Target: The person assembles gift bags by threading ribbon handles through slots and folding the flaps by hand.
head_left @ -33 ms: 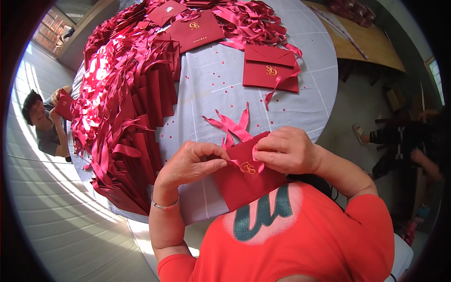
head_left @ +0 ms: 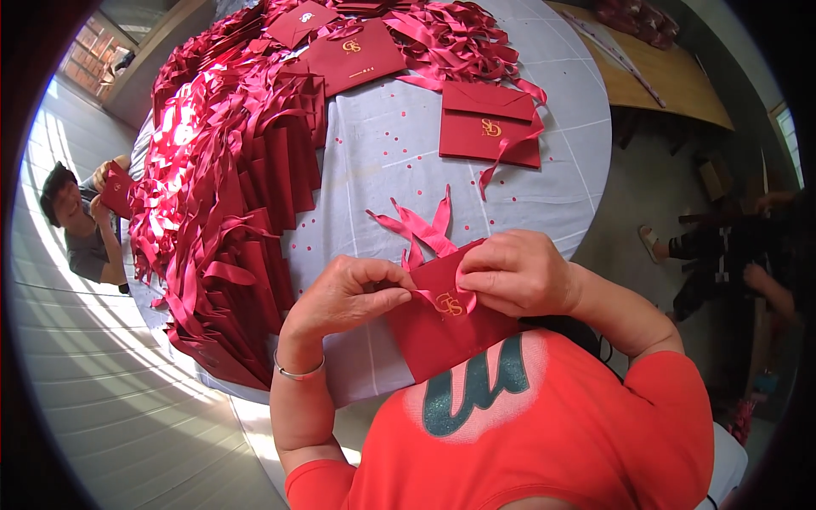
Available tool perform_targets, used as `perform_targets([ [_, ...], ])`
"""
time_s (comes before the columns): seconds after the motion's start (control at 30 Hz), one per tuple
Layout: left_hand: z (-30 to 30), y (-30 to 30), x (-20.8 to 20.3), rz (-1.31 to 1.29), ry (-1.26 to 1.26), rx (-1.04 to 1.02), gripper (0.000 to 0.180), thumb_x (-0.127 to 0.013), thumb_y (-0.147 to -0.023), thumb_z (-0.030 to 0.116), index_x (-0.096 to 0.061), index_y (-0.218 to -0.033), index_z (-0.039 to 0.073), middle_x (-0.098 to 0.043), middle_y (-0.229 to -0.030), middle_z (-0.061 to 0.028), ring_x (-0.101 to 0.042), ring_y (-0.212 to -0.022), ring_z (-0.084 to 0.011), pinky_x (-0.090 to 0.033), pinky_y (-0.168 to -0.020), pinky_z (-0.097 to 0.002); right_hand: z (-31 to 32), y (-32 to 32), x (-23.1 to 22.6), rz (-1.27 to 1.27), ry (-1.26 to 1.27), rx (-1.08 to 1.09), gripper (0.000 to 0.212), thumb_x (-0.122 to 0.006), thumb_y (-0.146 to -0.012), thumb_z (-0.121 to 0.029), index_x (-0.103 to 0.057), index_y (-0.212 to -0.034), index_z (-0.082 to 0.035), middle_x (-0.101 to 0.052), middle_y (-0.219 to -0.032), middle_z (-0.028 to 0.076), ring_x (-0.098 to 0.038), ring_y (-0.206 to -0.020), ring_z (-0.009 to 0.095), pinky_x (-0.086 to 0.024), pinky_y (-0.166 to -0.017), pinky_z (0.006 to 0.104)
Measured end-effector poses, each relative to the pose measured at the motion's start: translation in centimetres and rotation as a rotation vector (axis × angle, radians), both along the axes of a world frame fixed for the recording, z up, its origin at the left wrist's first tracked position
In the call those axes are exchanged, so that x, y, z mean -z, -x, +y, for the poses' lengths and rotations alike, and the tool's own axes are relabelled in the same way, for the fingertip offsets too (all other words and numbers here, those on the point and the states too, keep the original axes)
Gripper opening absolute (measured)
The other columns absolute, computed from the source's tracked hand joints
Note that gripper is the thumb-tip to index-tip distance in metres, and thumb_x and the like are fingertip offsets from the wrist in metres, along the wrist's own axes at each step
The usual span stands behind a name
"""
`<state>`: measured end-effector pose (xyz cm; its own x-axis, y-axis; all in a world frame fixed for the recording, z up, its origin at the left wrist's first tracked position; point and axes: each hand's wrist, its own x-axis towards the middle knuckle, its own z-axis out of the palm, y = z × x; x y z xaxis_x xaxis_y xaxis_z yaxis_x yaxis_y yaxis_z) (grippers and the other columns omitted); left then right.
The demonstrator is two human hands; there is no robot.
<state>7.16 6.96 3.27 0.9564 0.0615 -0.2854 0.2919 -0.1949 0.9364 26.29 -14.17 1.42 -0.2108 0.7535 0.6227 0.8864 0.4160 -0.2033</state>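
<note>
A dark red paper gift bag (head_left: 442, 344) with a gold emblem lies at the near table edge, against my shirt. Between the thumb and forefinger of my left hand (head_left: 350, 293) is one part of a pink ribbon (head_left: 422, 294), at the bag's upper left. My right hand (head_left: 523, 276) has its fingers closed on the ribbon at the bag's upper right, and a short loop hangs below them over the emblem. Just past the bag's top edge, loose pink ribbon ends (head_left: 425, 228) spread on the cloth. My right fingers cover the bag's upper right corner.
Red bags with pink ribbons form a large pile (head_left: 208, 195) on the left and far table. A finished-looking bag (head_left: 489, 127) lies at the far right, another bag (head_left: 357, 58) at the back. Small red dots speckle the pale tablecloth (head_left: 365, 170). Across the table's left, a person (head_left: 81, 221) holds a bag.
</note>
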Motion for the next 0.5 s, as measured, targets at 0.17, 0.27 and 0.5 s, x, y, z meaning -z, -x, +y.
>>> perform_targets([
  [0.17, 0.3, 0.0, -0.2, -0.027, -0.047, 0.039, 0.011, -0.071, -0.090, 0.006, -0.071, -0.099, -0.001, -0.066, -0.077, 0.0001, -0.056, -0.073, -0.0048, -0.049, -0.067, -0.0231, 0.7, -1.4, -0.4, 0.674, 0.510, -0.181, 0.020, -0.072, -0.081, 0.003, -0.068, -0.099, -0.002, -0.069, -0.094, 0.010, -0.068, -0.082, 0.024, -0.053, -0.069, 0.0316],
  [0.27, 0.3, 0.3, 0.0, -0.047, -0.055, 0.032, 0.011, -0.071, -0.090, 0.006, -0.071, -0.099, -0.001, -0.067, -0.077, -0.0008, -0.057, -0.074, -0.0054, -0.050, -0.067, -0.0239, 1.7, -1.9, -1.5, 0.788, 0.676, -0.178, 0.016, -0.069, -0.088, -0.003, -0.068, -0.104, -0.001, -0.070, -0.090, 0.009, -0.068, -0.081, 0.018, -0.053, -0.071, 0.0300],
  [0.5, -0.5, 0.5, -0.7, -0.156, -0.260, 0.051, 0.011, -0.074, -0.086, 0.006, -0.073, -0.096, 0.004, -0.070, -0.077, -0.0090, -0.066, -0.067, -0.0151, -0.052, -0.062, -0.0283, 4.5, -1.4, -3.8, 0.794, 0.867, 0.020, 0.015, -0.064, -0.093, -0.009, -0.070, -0.103, 0.001, -0.071, -0.086, 0.009, -0.068, -0.080, 0.013, -0.053, -0.072, 0.0281],
])
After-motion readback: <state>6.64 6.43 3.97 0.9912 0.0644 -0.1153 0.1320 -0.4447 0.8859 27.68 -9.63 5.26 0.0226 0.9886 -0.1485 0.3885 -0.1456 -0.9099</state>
